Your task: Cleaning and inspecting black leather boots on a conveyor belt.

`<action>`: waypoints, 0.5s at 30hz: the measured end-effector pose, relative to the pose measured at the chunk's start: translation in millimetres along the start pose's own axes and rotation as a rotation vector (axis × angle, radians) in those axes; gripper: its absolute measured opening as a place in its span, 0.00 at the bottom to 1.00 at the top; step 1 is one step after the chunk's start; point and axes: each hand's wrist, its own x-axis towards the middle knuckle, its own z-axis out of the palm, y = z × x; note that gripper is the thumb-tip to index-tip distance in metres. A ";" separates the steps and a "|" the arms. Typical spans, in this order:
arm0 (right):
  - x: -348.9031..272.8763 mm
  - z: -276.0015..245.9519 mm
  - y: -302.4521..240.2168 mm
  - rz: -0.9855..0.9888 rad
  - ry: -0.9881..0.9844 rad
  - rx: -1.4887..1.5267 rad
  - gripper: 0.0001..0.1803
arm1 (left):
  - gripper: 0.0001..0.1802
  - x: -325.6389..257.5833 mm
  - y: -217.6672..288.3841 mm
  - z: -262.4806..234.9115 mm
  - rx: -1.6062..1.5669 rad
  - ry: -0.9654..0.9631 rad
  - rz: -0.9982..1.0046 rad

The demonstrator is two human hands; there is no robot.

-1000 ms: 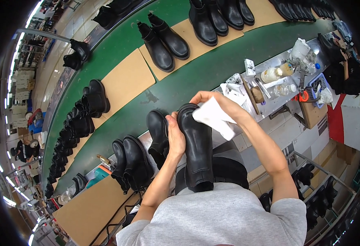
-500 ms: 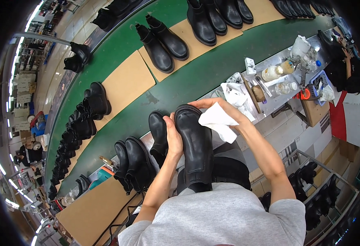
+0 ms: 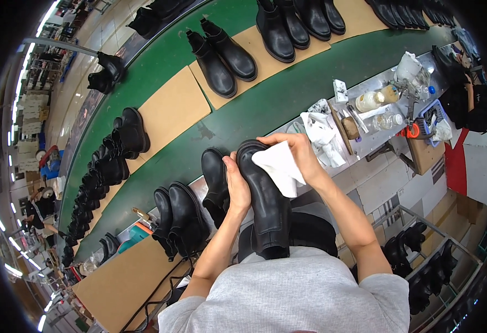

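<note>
A black leather ankle boot (image 3: 266, 213) is held in front of my body, toe pointing away and shaft against my shirt. My left hand (image 3: 236, 186) grips it along its left side, thumb up near the toe. In my right hand (image 3: 301, 155) is a folded white cloth (image 3: 279, 169), which lies over the right side of the boot's toe area. The fingertips of that hand reach the toe's edge. Just left of my left hand stands another black boot (image 3: 214, 172), partly hidden by the hand.
A green conveyor belt (image 3: 243, 114) curves across, with cardboard sheets (image 3: 168, 102) and rows of black boots on it. One pair of boots (image 3: 182, 213) stands at the left. On the right, a metal bench holds bottles (image 3: 387, 120), rags (image 3: 321, 133) and a blue basket (image 3: 433, 119). A boot rack (image 3: 421, 261) is lower right.
My right hand has shifted left with the white cloth, which now covers more of the boot's upper. The boot is turned slightly, its shaft end moved a little right.
</note>
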 end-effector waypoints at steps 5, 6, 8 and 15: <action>-9.9 3.1 -10.8 -0.122 -0.030 -0.004 0.24 | 0.45 3.6 -8.4 -10.8 0.068 -0.033 0.005; -10.5 7.9 -16.3 -0.266 0.059 -0.325 0.28 | 0.42 3.8 -3.0 1.4 0.089 0.071 0.068; -6.3 10.6 -21.1 -0.208 0.093 -0.438 0.27 | 0.45 2.8 -1.7 5.0 0.211 0.091 0.092; -19.6 9.6 -15.4 -0.169 -0.007 -0.621 0.37 | 0.57 -2.4 -0.4 2.9 0.174 0.052 -0.088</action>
